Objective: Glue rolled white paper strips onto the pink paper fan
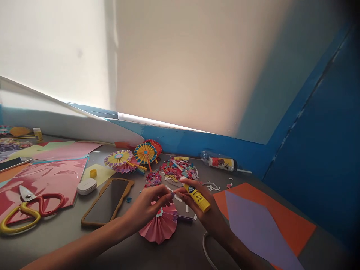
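Note:
A yellow glue stick (198, 198) lies slantwise in my right hand (201, 200), its white tip at the upper left. The fingertips of that hand meet a small white paper strip (169, 190). My left hand (154, 198) pinches the same strip from the other side, fingers closed. Below both hands rests a pink pleated paper rosette (159, 227) with a small flower at its centre, and a dark purple folded strip (185, 218) sticks out to its right. Small white paper strips (187, 208) are scattered near it.
Scissors (39, 208), a phone (107, 202), a white case (87, 186) and a yellow cap (93, 173) are at left. Finished rosettes (145, 152), colourful scraps (178, 168) and a bottle (221, 163) stand behind. Orange (298, 225) and purple sheets (253, 225) lie right.

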Motion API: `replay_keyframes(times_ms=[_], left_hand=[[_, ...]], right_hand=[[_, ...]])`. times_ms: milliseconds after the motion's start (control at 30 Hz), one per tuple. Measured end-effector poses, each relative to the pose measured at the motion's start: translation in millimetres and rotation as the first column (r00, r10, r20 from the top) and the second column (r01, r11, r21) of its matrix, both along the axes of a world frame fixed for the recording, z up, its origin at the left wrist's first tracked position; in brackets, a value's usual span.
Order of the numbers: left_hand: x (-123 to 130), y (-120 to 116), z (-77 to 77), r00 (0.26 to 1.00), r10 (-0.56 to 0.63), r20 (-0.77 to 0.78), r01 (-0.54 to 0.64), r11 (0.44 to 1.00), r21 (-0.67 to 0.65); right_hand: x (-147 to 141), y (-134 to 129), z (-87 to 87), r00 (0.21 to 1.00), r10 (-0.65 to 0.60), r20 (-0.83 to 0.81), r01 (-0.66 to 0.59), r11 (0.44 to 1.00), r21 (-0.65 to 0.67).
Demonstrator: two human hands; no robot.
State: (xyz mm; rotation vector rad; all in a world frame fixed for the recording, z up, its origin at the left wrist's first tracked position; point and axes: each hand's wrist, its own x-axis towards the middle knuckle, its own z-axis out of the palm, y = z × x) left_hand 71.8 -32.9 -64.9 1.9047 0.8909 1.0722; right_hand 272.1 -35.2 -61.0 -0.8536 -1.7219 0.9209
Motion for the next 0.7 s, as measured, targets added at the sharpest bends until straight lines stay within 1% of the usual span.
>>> replay_keyframes(times_ms=[100,300,400,467,533,567,633,700], left_hand=[[0,0,1.0,0.998,0.047,-0.048,-0.044,0.997,0.057],[0,0,1.1,0.99,0.088,-0.107,-0.068,0.982,0.174],[0,1,-0.5,0.991,0.091,-0.098,-0.074,0.984,0.164],[-1,3,-2.6,0.996,0.066,-0.058,-0.062,0.995,0.079],[-2,7,-5.8,1.0,0.006,0.013,-0.005,0.997,-0.082],[-2,9,-7.6,0.998,-0.024,0.06,0.034,0.983,-0.179],[-4,14,-11.1,0.988,-0.048,0.146,0.1,0.925,-0.368],[-5,18,-13.7,0.978,-0.024,0.207,0.129,0.849,-0.512]], right_hand=[[1,-1,0.4,1.0,0.02,0.023,-0.021,1.0,0.015],[1,-2,0.3,0.999,0.031,0.023,-0.031,0.999,0.015],[0,0,-2.9,0.999,0.031,0.029,-0.032,0.999,0.033],[1,2,-6.9,1.0,0.018,0.022,-0.019,0.997,0.072],[3,4,-10.5,0.999,0.016,0.03,-0.02,0.992,0.127],[4,5,-11.3,0.998,0.024,0.05,-0.032,0.987,0.16],[7,5,-10.3,0.988,0.04,0.148,-0.075,0.968,0.24],[9,3,-6.4,0.961,0.028,0.276,-0.124,0.934,0.336]])
